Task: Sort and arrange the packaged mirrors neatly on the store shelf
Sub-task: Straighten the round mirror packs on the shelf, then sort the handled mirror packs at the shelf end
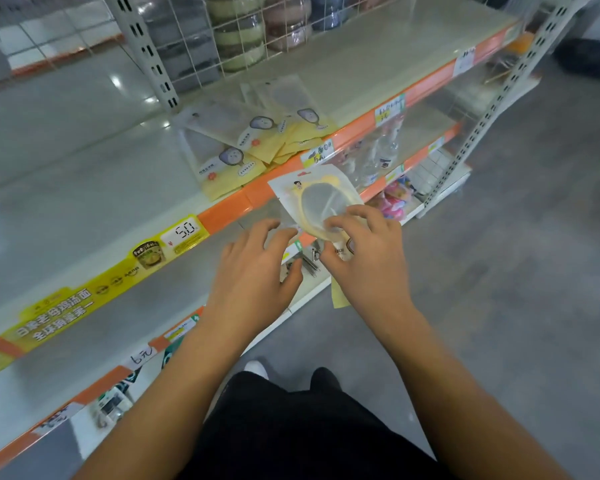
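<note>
A packaged mirror (314, 199), round with a yellow rim inside a clear and white bag, is held in front of the shelf's orange edge. My right hand (364, 258) grips its lower part, fingers curled over the front. My left hand (253, 271) is just to the left, its fingertips touching the package's left edge. Several more packaged mirrors (250, 140), yellow and white, lie in a loose overlapping pile on the cream shelf (84, 188), near its front edge and beside the upright post.
A wire mesh panel (222, 36) backs the shelf, with stacked round goods behind it. Price tags and a yellow banner (94, 289) run along the orange shelf edge. Lower shelves hold other goods. Grey floor lies to the right, with a dark bag (589, 57) far off.
</note>
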Demonstrator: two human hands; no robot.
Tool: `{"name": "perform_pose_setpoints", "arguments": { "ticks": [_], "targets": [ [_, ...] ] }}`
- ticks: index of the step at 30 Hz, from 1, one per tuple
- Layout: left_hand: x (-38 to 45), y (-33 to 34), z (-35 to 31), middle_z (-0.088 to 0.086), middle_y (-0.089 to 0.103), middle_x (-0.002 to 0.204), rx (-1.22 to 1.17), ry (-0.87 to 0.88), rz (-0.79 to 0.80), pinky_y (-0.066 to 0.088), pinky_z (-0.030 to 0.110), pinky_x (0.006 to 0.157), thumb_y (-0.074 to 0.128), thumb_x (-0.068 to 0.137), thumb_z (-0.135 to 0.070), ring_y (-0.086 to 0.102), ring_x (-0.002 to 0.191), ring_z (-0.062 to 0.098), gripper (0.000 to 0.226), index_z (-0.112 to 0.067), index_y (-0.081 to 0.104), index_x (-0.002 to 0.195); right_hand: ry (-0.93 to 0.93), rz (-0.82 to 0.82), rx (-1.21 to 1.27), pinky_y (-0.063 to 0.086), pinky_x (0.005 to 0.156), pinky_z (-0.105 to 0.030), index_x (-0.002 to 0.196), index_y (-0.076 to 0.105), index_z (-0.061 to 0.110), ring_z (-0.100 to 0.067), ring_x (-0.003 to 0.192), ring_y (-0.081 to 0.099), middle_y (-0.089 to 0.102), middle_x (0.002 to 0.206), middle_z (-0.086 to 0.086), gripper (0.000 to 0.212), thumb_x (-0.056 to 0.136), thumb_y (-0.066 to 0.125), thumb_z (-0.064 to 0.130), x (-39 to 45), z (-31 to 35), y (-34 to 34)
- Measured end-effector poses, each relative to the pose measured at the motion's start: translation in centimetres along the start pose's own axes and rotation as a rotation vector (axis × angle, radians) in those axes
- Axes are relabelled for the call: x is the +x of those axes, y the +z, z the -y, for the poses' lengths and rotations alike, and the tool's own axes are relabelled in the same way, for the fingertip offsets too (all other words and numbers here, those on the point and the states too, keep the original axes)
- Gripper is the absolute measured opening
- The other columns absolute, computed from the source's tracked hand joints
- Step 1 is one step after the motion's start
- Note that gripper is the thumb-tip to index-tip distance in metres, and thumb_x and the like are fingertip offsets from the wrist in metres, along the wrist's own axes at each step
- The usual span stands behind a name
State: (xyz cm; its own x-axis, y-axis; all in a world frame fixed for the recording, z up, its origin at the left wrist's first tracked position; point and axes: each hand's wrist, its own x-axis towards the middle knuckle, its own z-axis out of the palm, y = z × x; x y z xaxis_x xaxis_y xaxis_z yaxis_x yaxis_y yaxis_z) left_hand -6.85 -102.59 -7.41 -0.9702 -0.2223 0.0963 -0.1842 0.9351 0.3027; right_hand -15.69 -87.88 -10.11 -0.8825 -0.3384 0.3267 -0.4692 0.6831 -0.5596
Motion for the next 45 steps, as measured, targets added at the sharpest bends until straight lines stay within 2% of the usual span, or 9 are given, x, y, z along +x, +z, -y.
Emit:
{"name": "perform_pose_setpoints", "arguments": {
  "ticks": [4, 10, 15, 18, 30, 34, 39, 42, 45],
  "targets": [
    [0.8, -0.1, 1.8, 0.004, 0.049, 0.133, -0.01, -0.031, -0.03, 0.045, 0.044, 0.092, 0.048, 0.087, -0.04, 0.052, 0.118, 0.029, 0.044, -0.023, 0.051, 0.127, -0.006, 0.026, -0.006, 0.043, 0.087, -0.039, 0.104, 0.07, 0.028, -0.034, 0.1, 0.052, 0.057, 0.121, 0.002, 0.028, 0.076, 0.066, 0.028, 1.7, 0.9, 1.1],
    [3.3, -0.6, 5.4, 0.001, 0.048, 0.134, -0.034, -0.087, -0.061, 0.044, 0.046, 0.093, 0.051, 0.088, -0.04, 0.051, 0.118, 0.028, 0.045, -0.027, 0.047, 0.132, -0.04, 0.056, -0.023, 0.041, 0.083, -0.032, 0.104, 0.069, 0.031, -0.029, 0.107, 0.047, 0.057, 0.122, 0.006, 0.028, 0.076, 0.067, 0.029, 5.4, 3.7, 3.6],
    [5.5, -2.1, 9.4, 0.001, 0.047, 0.134, -0.044, -0.157, -0.088, 0.041, 0.043, 0.091, 0.047, 0.087, -0.04, 0.049, 0.118, 0.028, 0.045, -0.027, 0.051, 0.129, -0.11, 0.081, -0.013, 0.033, 0.095, -0.03, 0.103, 0.069, 0.03, -0.026, 0.107, 0.053, 0.058, 0.121, 0.001, 0.028, 0.077, 0.06, 0.037, 9.2, 6.2, 7.0],
    [6.5, -2.7, 11.8, 0.003, 0.048, 0.134, -0.032, -0.204, -0.094, 0.041, 0.044, 0.091, 0.056, 0.087, -0.035, 0.05, 0.117, 0.029, 0.043, -0.024, 0.051, 0.129, -0.118, 0.1, 0.003, 0.029, 0.096, -0.03, 0.102, 0.069, 0.03, -0.029, 0.107, 0.056, 0.057, 0.12, 0.001, 0.026, 0.077, 0.064, 0.035, 10.9, 7.7, 9.3],
    [7.5, -3.4, 16.9, 0.004, 0.049, 0.133, 0.009, -0.317, -0.15, 0.044, 0.043, 0.09, 0.046, 0.086, -0.042, 0.054, 0.115, 0.028, 0.046, -0.022, 0.053, 0.128, -0.27, 0.124, -0.014, 0.039, 0.093, -0.04, 0.098, 0.072, 0.023, -0.024, 0.109, 0.058, 0.065, 0.108, -0.004, 0.028, 0.074, 0.062, 0.033, 14.5, 12.0, 14.4],
    [7.8, -3.0, 17.1, 0.003, 0.048, 0.134, -0.015, -0.348, -0.14, 0.043, 0.043, 0.092, 0.05, 0.089, -0.04, 0.051, 0.118, 0.027, 0.043, -0.023, 0.051, 0.129, -0.27, 0.197, -0.063, 0.034, 0.09, -0.034, 0.101, 0.07, 0.029, -0.029, 0.109, 0.057, 0.061, 0.116, 0.0, 0.033, 0.076, 0.052, 0.042, 15.1, 11.4, 15.6],
    [8.8, -3.2, 17.0, -0.003, 0.04, 0.139, -0.048, -0.433, -0.118, 0.035, 0.038, 0.099, 0.049, 0.091, -0.04, 0.043, 0.125, 0.021, 0.043, -0.028, 0.045, 0.132, -0.291, 0.208, 0.012, 0.037, 0.088, -0.04, 0.101, 0.069, 0.027, -0.033, 0.106, 0.058, 0.06, 0.118, -0.001, 0.034, 0.071, 0.057, 0.04, 16.6, 11.2, 16.8],
    [9.4, -3.5, 16.9, -0.004, 0.038, 0.141, -0.047, -0.474, -0.117, 0.034, 0.037, 0.1, 0.047, 0.092, -0.041, 0.04, 0.128, 0.019, 0.044, -0.029, 0.043, 0.134, -0.285, 0.252, 0.007, 0.035, 0.093, -0.04, 0.105, 0.066, 0.03, -0.033, 0.115, 0.051, 0.054, 0.125, 0.0, 0.037, 0.071, 0.057, 0.044, 18.0, 11.7, 17.3],
    [10.0, -3.5, 16.6, -0.004, 0.037, 0.142, -0.043, -0.51, -0.121, 0.034, 0.037, 0.101, 0.046, 0.093, -0.043, 0.039, 0.129, 0.019, 0.045, -0.03, 0.041, 0.135, -0.255, 0.429, -0.099, 0.033, 0.103, -0.043, 0.121, 0.057, 0.035, -0.032, 0.128, 0.032, 0.038, 0.141, 0.005, 0.042, 0.08, 0.063, 0.043, 19.4, 11.9, 17.3]
  ]
}}
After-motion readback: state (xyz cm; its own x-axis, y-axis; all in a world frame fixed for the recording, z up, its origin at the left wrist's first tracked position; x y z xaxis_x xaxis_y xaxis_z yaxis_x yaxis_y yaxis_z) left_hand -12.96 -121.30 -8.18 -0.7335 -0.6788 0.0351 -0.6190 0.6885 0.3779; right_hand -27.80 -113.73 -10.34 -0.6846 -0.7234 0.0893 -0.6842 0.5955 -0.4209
